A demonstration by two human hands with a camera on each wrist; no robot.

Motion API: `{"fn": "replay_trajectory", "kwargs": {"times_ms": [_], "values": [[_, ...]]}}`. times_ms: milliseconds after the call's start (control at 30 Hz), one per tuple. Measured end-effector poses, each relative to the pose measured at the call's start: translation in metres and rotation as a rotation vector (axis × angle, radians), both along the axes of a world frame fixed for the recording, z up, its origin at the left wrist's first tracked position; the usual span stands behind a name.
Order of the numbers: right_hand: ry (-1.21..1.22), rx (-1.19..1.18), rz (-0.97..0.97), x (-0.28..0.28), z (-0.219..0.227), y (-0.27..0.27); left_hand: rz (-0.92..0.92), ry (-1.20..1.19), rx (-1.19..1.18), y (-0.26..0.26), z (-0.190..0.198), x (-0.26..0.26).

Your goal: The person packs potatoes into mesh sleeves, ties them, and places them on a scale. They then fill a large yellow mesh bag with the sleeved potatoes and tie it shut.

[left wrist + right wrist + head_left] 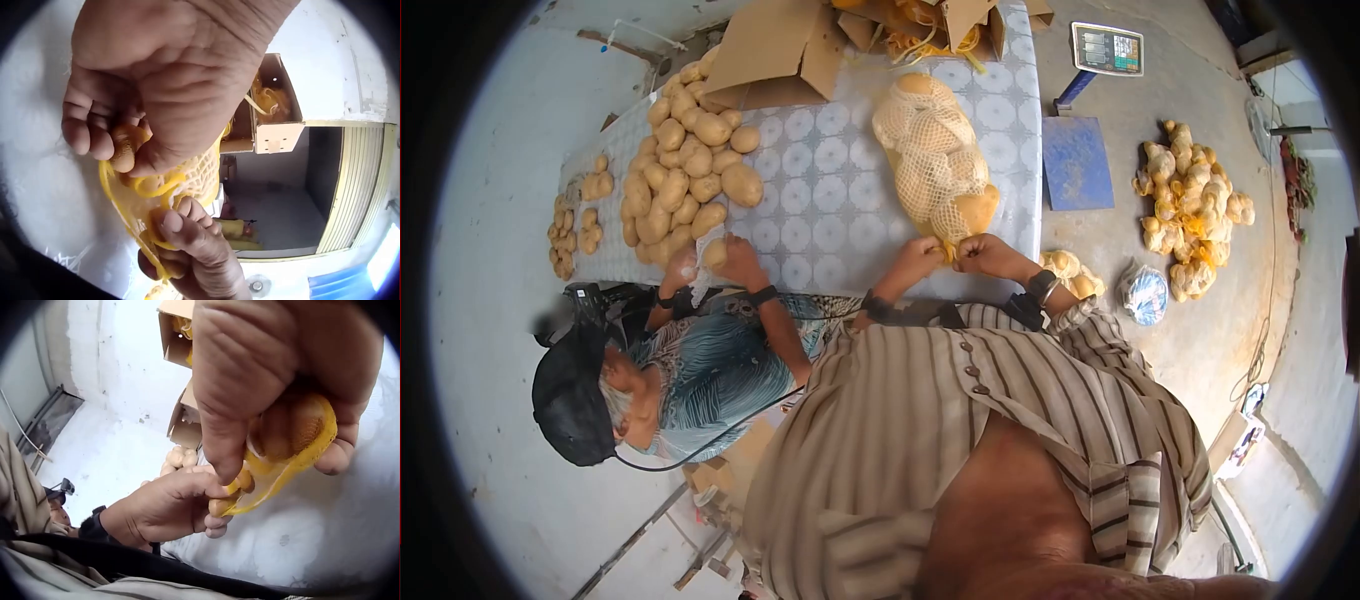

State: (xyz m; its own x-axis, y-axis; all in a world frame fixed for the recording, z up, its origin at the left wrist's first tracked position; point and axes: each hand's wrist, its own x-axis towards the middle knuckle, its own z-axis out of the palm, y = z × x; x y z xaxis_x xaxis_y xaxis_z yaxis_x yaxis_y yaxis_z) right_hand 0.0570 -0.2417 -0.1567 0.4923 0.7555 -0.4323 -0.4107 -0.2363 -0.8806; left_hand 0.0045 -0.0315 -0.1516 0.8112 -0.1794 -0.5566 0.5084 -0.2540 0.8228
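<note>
A long yellow mesh bag (pixel 935 160) of potatoes in white foam netting lies on the table, its gathered end towards me. My left hand (pixel 916 262) pinches one side of that yellow end, and my right hand (pixel 996 257) holds the other side. In the left wrist view the yellow mesh (pixel 134 215) stretches between the left hand (pixel 169 81) and the right hand (pixel 203 253). From the right wrist, the mesh edge (pixel 281 478) loops over the right hand's fingers (pixel 284 428), while the left hand (pixel 165 509) pinches the mesh close beside them.
Loose potatoes (pixel 685 170) are heaped on the patterned tablecloth (pixel 825 200) to the left. Beside me another person (pixel 720 350) handles a potato and white netting. Cardboard boxes (pixel 780 50) stand at the back. A scale (pixel 1078 165) and bagged potatoes (pixel 1190 200) are on the right.
</note>
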Motion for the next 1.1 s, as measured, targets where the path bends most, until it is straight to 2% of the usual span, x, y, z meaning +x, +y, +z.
{"fn": "replay_trajectory", "kwargs": {"times_ms": [67, 167, 267, 367, 667, 1100], "values": [[-0.206, 0.034, -0.022, 0.0, -0.005, 0.002, 0.053, 0.01, -0.005, -0.002, -0.008, 0.004], [-0.205, 0.042, -0.085, -0.002, -0.015, 0.0, 0.048, 0.041, -0.031, -0.001, -0.014, 0.009], [-0.087, 0.035, -0.087, 0.001, -0.001, -0.005, 0.056, 0.049, -0.074, 0.0, -0.021, 0.005], [-0.085, 0.072, -0.125, -0.002, -0.003, -0.007, 0.086, 0.068, -0.089, -0.002, -0.025, 0.004], [-0.017, 0.063, -0.136, -0.004, -0.008, -0.007, 0.095, 0.095, -0.082, -0.005, -0.016, 0.007], [-0.083, 0.073, -0.157, -0.007, -0.016, -0.009, 0.14, 0.048, -0.104, -0.007, -0.026, 0.0]]}}
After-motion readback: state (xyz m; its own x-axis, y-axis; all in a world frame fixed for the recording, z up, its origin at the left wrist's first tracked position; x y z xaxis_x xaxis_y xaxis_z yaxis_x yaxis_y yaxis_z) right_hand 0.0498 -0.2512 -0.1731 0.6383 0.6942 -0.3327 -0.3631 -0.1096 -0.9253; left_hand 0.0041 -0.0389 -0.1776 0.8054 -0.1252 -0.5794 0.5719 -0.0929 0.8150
